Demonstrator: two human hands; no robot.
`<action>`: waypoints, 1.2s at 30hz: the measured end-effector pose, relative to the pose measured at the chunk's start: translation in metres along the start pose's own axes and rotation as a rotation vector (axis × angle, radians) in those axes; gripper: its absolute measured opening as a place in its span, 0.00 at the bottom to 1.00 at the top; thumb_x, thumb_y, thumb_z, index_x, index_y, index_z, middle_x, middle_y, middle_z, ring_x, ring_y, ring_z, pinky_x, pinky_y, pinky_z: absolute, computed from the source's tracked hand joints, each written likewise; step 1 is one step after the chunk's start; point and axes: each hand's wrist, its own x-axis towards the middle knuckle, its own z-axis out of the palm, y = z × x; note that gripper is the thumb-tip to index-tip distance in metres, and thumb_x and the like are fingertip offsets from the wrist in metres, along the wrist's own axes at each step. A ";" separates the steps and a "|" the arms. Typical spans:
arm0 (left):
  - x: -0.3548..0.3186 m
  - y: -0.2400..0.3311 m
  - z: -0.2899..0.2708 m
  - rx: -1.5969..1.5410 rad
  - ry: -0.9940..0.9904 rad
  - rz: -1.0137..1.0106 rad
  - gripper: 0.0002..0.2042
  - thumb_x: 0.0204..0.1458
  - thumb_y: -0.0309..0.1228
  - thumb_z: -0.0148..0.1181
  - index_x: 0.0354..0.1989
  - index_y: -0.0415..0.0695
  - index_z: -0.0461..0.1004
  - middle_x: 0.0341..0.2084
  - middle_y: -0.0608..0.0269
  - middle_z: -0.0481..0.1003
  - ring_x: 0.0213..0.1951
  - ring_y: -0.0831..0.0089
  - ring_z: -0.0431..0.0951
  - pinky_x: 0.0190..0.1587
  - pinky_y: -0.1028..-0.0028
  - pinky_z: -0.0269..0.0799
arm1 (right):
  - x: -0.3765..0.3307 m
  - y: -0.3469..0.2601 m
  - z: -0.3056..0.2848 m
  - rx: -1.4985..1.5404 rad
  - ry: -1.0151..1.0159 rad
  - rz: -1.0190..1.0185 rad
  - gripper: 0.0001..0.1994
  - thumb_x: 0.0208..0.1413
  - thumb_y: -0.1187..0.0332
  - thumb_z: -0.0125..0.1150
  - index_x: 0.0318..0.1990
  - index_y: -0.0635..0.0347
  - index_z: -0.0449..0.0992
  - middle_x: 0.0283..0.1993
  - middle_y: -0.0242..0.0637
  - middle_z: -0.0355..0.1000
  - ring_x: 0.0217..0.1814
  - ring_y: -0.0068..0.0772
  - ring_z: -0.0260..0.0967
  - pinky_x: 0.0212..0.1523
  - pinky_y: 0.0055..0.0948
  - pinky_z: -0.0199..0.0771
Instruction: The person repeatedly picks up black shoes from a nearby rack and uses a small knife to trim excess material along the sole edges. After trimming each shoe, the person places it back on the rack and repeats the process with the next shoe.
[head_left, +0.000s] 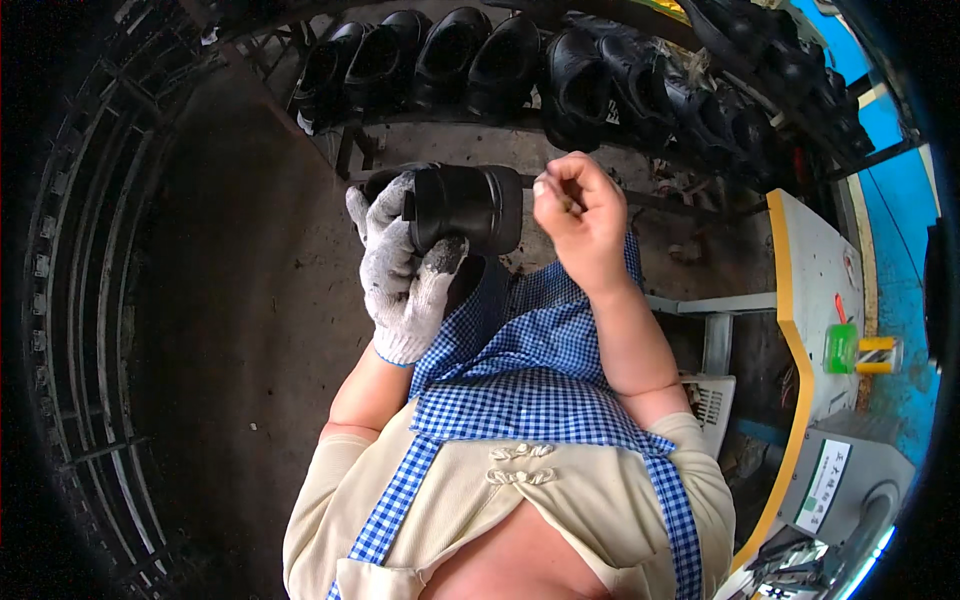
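Note:
A black leather shoe [452, 207] is held up in front of my lap, turned on its side with its dark sole toward the right. My left hand [392, 275], in a white knitted glove with blackened fingertips, is closed around it. Bare and raised just right of the sole, my right hand [588, 222] is apart from the shoe. Its fingers curl in toward the thumb in a pinch. Anything between those fingertips is too small to make out.
Black shoes [450, 60] stand in a row on a rack ahead, with more shoes [780, 75] on a shelf at the upper right. At right is a yellow-edged table [815, 250] bearing a green jar [841, 348] and a grey machine [850, 480]. Metal racking [95, 330] lines the left.

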 end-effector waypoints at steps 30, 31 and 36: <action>-0.021 0.026 -0.032 0.040 0.113 0.348 0.25 0.40 0.43 0.74 0.44 0.46 0.73 0.63 0.36 0.55 0.63 0.38 0.59 0.67 0.44 0.43 | -0.043 0.036 0.040 0.849 -0.390 0.344 0.45 0.46 0.58 0.71 0.70 0.57 0.53 0.57 0.37 0.72 0.38 0.22 0.71 0.30 0.23 0.69; -0.024 0.023 -0.024 -0.123 0.195 0.258 0.26 0.42 0.41 0.75 0.47 0.46 0.70 0.66 0.35 0.50 0.66 0.37 0.54 0.68 0.47 0.44 | -0.031 0.028 0.046 0.750 -0.399 0.171 0.48 0.45 0.60 0.72 0.72 0.57 0.50 0.57 0.37 0.71 0.34 0.18 0.70 0.26 0.20 0.67; 0.033 0.032 -0.048 -0.161 0.203 0.208 0.24 0.44 0.29 0.72 0.47 0.47 0.63 0.65 0.37 0.52 0.67 0.44 0.56 0.64 0.55 0.56 | 0.023 -0.024 0.047 0.282 -0.478 -0.231 0.53 0.41 0.68 0.76 0.74 0.50 0.45 0.60 0.40 0.70 0.23 0.11 0.59 0.22 0.16 0.60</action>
